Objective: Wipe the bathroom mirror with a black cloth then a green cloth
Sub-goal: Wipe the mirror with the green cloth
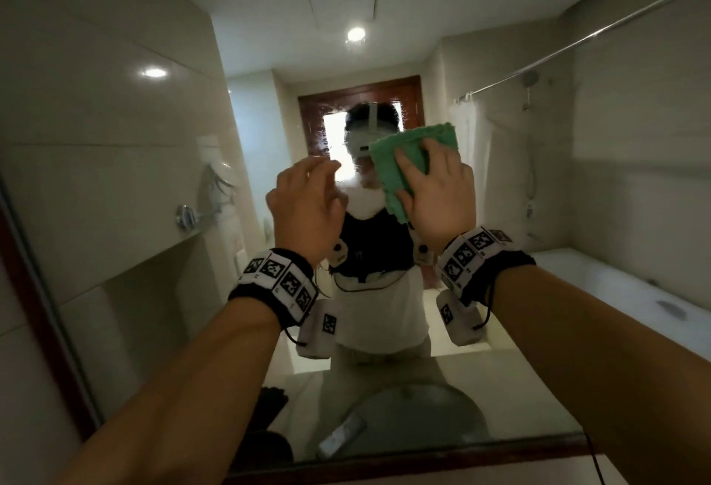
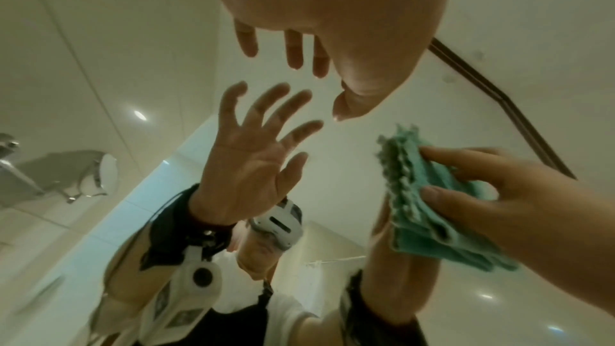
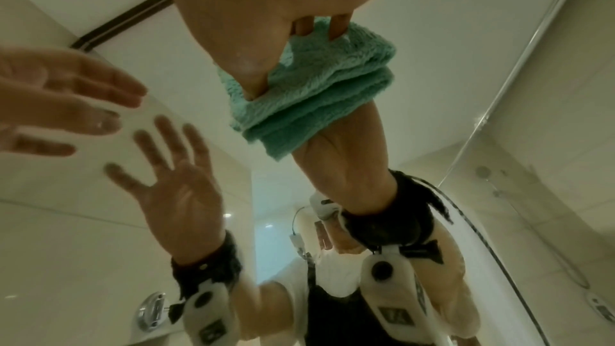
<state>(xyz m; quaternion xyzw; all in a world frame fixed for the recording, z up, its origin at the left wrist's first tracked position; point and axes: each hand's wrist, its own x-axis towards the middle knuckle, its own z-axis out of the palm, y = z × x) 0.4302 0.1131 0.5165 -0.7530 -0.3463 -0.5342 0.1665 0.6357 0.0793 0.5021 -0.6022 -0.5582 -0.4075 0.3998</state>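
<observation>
The bathroom mirror point(image 1: 134, 176) fills the head view and reflects me. My right hand point(image 1: 434, 184) holds a folded green cloth point(image 1: 415, 153) against the glass at head height, thumb and fingertips curled round its edges point(image 3: 316, 75). The cloth point(image 2: 432, 207) also shows in the left wrist view, under the right hand's thumb and forefinger. My left hand point(image 1: 307, 199) hovers just left of it with fingers spread and nothing in it, a small gap away from the glass point(image 2: 332, 36). A dark heap that may be the black cloth point(image 1: 273, 403) shows in the reflection at the bottom left.
A dark wooden frame point(image 1: 384, 463) runs along the mirror's bottom and left edges. In the reflection are a round basin point(image 1: 423, 403), a flat pale object point(image 1: 342, 434) on the counter, a chrome wall fitting point(image 1: 188, 215), and a bathtub point(image 1: 615, 292) with a shower curtain.
</observation>
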